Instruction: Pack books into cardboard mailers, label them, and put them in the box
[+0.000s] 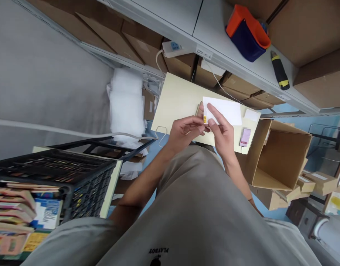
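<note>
A flat white sheet (228,111) with a small yellow-orange mark at its lower left corner lies over the cream tabletop (175,96). My right hand (223,135) grips its near edge, thumb and index finger resting on the white face. Close against that marked corner is my left hand (183,133), its fingers curled in and the thumb close to them. What the left fingertips hold is hidden. A narrow brown edge (199,110) shows just left of the sheet; I cannot make out what it belongs to.
A phone (244,137) lies on the tabletop's right side, beside an open cardboard box (281,155). Black crates (87,192) with books stand at left, near white packing bags (127,103). A shelf (214,35) overhead holds an orange-blue holder (247,35) and a cutter (280,70).
</note>
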### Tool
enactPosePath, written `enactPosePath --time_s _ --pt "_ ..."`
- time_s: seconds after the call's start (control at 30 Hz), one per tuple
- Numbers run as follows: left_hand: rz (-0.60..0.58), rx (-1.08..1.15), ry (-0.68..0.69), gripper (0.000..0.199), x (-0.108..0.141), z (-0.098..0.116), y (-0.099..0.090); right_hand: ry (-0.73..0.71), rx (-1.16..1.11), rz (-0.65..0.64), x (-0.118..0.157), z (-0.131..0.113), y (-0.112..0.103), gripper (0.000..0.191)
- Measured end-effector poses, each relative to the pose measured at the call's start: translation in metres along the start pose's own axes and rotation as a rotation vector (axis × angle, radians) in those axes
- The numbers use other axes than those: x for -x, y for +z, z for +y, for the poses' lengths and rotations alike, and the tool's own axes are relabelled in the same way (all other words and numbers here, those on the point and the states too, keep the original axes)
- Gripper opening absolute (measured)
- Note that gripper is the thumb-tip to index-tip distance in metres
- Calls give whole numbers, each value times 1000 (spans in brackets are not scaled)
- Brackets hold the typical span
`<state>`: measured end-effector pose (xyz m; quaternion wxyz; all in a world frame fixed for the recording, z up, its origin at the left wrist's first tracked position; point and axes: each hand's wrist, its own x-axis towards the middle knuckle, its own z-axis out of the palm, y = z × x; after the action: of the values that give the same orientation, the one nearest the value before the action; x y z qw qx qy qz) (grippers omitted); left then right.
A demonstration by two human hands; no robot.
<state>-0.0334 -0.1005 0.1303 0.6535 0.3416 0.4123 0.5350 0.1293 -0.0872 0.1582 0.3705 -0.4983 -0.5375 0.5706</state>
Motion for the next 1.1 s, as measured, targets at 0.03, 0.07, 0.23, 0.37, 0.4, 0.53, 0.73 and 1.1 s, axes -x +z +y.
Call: enactPosePath --time_s 0.03,0.07,0.23,0.37,0.4,0.53,0.73,1.1 --pt "4 -5 9 41 -1 2 -2 -3 1 7 0 -1 4 60" --pt "9 -7 16 41 -1 4 -3 -8 4 14 -1 -3 7 60" --pt "26 -29 33 39 -5 13 -12 -44 20 1 -5 -9 21 60" --pt "17 -63 22 34 -7 19 -19 -53 19 5 -8 -11 29 59" --pt "11 -70 22 33 -8 20 -21 -52 19 5 -8 -12 31 59" --pt "-22 -54 23 33 -9 25 -27 -38 -18 18 -10 -14 35 57" --pt "-42 -29 11 35 -11 26 -36 26 -16 43 -11 -18 44 57" --pt "-38 -49 39 32 -14 30 -62 94 4 41 -20 -13 69 70"
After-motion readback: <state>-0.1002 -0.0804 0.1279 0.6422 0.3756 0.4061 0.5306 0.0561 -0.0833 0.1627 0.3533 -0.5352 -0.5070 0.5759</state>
